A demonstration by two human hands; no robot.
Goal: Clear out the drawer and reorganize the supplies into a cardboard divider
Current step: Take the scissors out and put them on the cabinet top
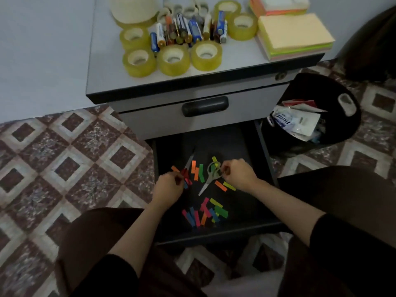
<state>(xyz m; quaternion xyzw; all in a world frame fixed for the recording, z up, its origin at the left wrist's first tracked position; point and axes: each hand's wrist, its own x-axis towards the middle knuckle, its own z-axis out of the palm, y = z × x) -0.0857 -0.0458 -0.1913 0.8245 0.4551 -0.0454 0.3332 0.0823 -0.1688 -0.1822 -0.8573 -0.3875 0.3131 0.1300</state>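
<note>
The lower drawer (265,151) of a grey cabinet stands pulled out, black inside. Several small coloured paper strips (212,213) lie scattered on its floor. Green-handled scissors (209,176) lie among them, and a second pair with red handles (188,166) lies to the left. My left hand (168,188) pinches a few strips at the drawer's left side, beside the red handles. My right hand (239,174) pinches at the green scissors' handle or a strip there; which one is unclear.
On the cabinet top (102,67) stand several yellow tape rolls (172,58), a pile of batteries (188,28) and stacks of sticky notes (294,36). A black bin (334,97) with packaging stands on the right. The upper drawer (204,107) is closed. My knees flank the drawer.
</note>
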